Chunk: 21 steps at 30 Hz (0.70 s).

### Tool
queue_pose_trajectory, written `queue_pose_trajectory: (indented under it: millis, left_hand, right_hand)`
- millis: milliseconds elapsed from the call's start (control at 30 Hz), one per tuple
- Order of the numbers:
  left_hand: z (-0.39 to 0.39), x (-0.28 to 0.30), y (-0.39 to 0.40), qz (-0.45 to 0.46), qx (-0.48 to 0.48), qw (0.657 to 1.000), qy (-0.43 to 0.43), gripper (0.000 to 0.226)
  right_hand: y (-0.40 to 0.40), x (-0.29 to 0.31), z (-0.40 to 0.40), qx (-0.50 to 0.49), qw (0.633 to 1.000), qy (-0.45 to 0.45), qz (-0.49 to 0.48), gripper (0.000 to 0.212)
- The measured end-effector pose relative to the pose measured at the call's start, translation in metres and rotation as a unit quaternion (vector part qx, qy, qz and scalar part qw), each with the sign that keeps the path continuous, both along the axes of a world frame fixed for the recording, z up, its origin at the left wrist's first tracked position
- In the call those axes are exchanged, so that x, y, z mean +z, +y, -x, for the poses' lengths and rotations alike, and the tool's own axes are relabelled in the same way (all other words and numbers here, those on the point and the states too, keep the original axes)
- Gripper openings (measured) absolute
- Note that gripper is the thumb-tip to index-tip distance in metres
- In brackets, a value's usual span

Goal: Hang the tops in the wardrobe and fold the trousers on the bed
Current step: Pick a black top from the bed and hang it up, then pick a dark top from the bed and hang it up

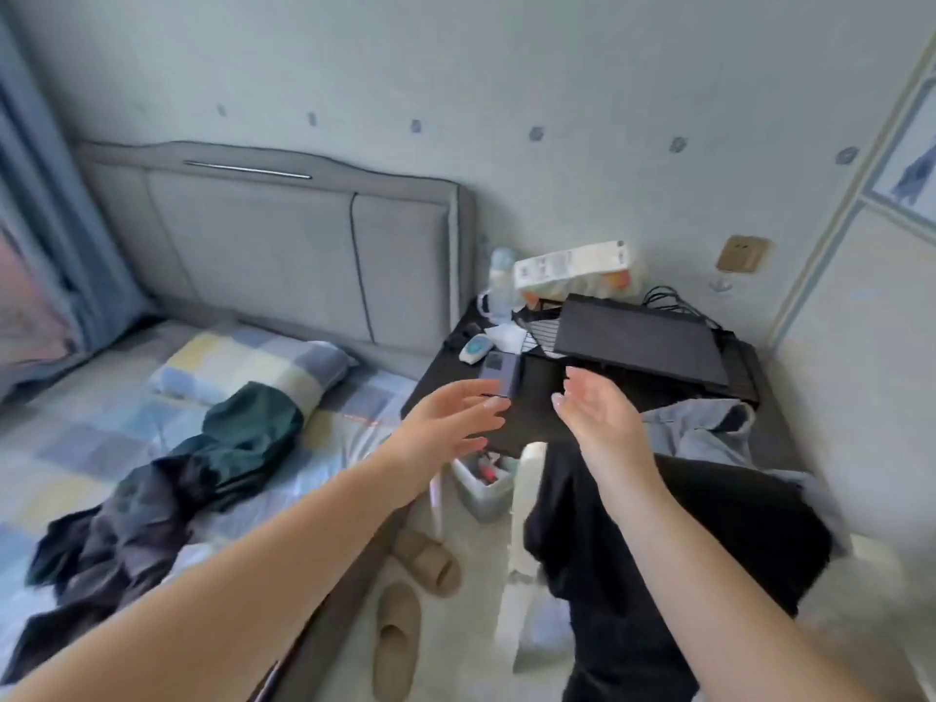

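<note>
Both my arms reach forward over the gap between bed and desk. My left hand (451, 418) is open, fingers straight, holding nothing. My right hand (597, 418) is open too, palm turned left, empty. Below my right arm a black garment (673, 539) and a light blue denim garment (709, 428) hang over a white chair (527, 499). On the bed (116, 418) lies a heap of dark clothes: a dark green piece (253, 428) on top and a dark grey piece (116, 539) nearer me. No wardrobe is in view.
A black desk (506, 433) by the bed carries a black laptop stand (643, 342), a bottle (501, 281), a tissue pack (572, 271) and small items. Two beige slippers (405, 600) and a small bin (481, 483) sit on the floor. A checked pillow (243, 362) lies by the grey headboard (283, 255).
</note>
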<state>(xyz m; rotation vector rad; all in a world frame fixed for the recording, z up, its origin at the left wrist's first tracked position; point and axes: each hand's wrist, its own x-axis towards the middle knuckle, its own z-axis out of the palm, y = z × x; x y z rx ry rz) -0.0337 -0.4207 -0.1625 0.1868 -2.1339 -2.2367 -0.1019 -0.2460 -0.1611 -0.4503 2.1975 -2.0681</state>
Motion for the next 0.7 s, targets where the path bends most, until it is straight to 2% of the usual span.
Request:
queue_pose_trajectory:
  millis: [67,200,333,500,567,700]
  left_hand:
    - [-0.057,-0.016,-0.067,-0.002,0.083,0.996,-0.028,0.023]
    - [-0.145,-0.035,-0.148,-0.013,0.208,0.976,-0.071,0.028]
    - [-0.254,-0.056,-0.222,-0.034,0.356,0.928,-0.106,0.023]
    - [-0.356,-0.09,-0.264,-0.061,0.477,0.865,-0.145,0.019]
    - [-0.388,-0.103,-0.274,-0.077,0.515,0.84,-0.155,0.022]
    - [-0.427,-0.124,-0.293,-0.108,0.571,0.793,-0.182,0.024]
  right_hand:
    - [-0.078,-0.026,-0.033,0.085,0.996,-0.034,-0.02,0.026]
    - [-0.177,-0.064,-0.081,0.191,0.976,-0.069,-0.073,0.022]
    - [-0.285,-0.085,-0.14,0.322,0.934,-0.102,-0.114,0.021]
    - [-0.375,-0.112,-0.2,0.431,0.877,-0.115,-0.178,0.016]
    - [-0.406,-0.124,-0.223,0.467,0.852,-0.123,-0.205,0.019]
    - [-0.453,-0.144,-0.248,0.509,0.819,-0.135,-0.227,0.021]
